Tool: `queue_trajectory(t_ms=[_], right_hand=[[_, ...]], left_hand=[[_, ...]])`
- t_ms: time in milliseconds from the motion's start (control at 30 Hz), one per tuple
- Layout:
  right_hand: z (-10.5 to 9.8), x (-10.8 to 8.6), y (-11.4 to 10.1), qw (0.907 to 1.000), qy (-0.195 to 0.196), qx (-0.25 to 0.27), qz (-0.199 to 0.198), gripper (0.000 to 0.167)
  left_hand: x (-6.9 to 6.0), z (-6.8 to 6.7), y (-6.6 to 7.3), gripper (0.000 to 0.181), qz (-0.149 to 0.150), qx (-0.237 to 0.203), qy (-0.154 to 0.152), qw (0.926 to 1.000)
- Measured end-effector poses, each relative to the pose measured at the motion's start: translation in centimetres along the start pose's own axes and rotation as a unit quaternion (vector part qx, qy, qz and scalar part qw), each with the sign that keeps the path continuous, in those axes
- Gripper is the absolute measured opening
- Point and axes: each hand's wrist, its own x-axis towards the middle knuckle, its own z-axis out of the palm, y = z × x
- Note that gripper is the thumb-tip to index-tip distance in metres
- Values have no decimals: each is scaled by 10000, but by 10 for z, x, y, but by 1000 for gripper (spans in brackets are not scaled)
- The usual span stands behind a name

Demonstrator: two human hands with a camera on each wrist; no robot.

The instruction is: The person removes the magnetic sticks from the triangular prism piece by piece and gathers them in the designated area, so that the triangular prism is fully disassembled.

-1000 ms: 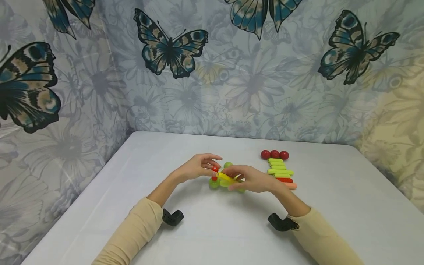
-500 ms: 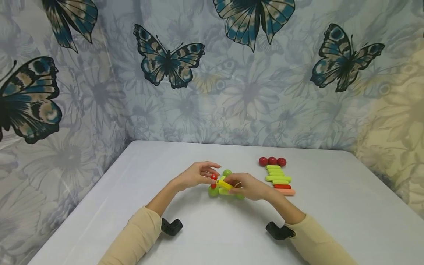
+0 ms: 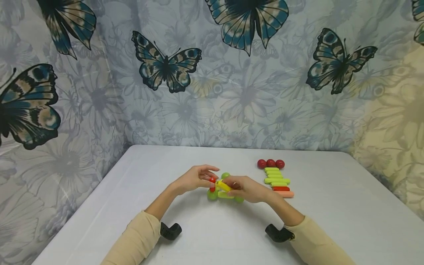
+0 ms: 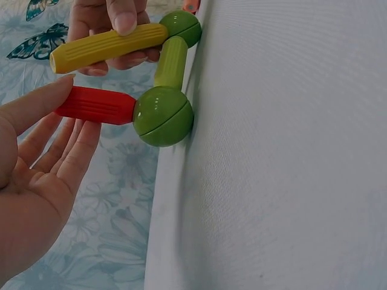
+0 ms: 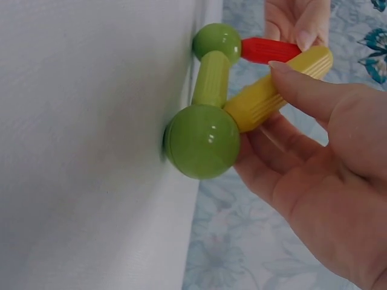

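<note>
My left hand pinches the upper end of a red rod, whose lower end meets a green ball. Between thumb and fingers, my right hand holds a yellow rod that leans from a second green ball toward the red rod. A light green rod lies between these two balls on the table. Another green ball shows behind, in the head view; the rest of the structure there is partly hidden by my right hand.
On the white table, right of my hands, lie three dark red balls, several light green rods, a red rod and a peach rod. A butterfly-patterned wall covering stands behind.
The head view has tilted upward, so the table appears lower. Both hands keep their hold, with the yellow and red rods in nearly the same positions.
</note>
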Motion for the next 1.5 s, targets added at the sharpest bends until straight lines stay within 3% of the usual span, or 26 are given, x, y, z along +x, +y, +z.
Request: queue_trajectory(t_ms=[367,567,967,1133,1333,1500], right_hand=[[0,0,0,9981,458,-332,-254,32],[0,2,2,9946,1040,-62,25,30],[-10,-8,-3,9771,2065,246,454,25],[-17,-21,-1,9706,2137,827,735,40],[-22,-41,1,9589,2029,1369,1437,50],[-24,-58,5,9393,2018,2060,1861,48]], left_hand=[[0,0,-1,50,60,25,12,10000],[-1,1,-1,51,55,-48,-11,10000],[0,1,1,50,-10,-63,10,10000],[1,0,0,52,23,-45,46,10000],[1,0,0,53,61,-83,53,9999],[1,2,0,52,4,-64,49,10000]])
